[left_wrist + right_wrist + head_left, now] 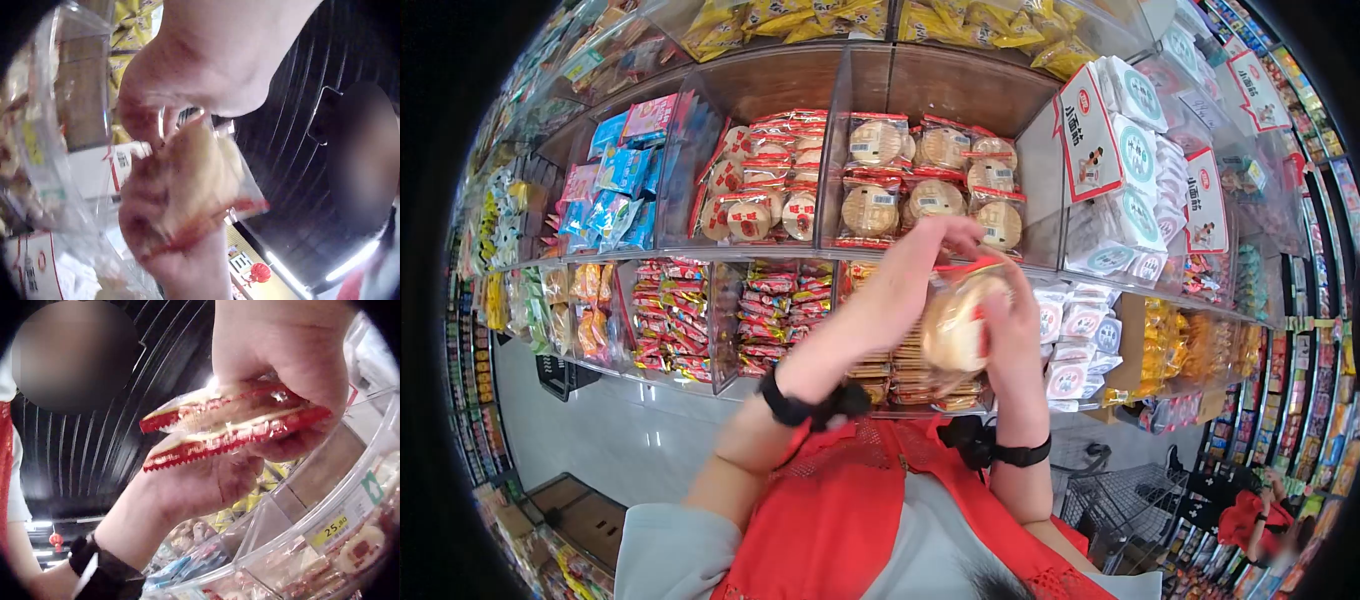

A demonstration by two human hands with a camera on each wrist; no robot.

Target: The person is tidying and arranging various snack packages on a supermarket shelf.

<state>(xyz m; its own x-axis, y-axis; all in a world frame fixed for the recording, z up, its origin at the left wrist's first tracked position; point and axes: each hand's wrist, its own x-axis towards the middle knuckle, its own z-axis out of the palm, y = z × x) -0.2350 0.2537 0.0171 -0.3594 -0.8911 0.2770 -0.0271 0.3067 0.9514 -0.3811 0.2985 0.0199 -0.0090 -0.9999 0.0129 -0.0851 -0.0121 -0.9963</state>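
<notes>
In the head view my right hand [1012, 318] grips clear packets of round pale crackers [956, 325], held in front of the shelf. The right wrist view shows two such packets [240, 434] stacked, with red serrated edges, between the right thumb and fingers. My left hand [935, 250] bends over their upper edge, fingers curled inward. In the left wrist view, the left hand [187, 87] is right at the packets [200, 169], while the right hand [147, 200] holds them from the other side. I cannot tell whether the left fingers pinch the packets.
Clear-walled bins hold more round cracker packets [870, 210], red-printed packets [750, 215], blue and pink packs [615, 180] and white packs [1135, 150]. A lower row has red-wrapped snacks [670, 315]. A shopping cart [1115, 505] and another person [1255, 515] are at the lower right.
</notes>
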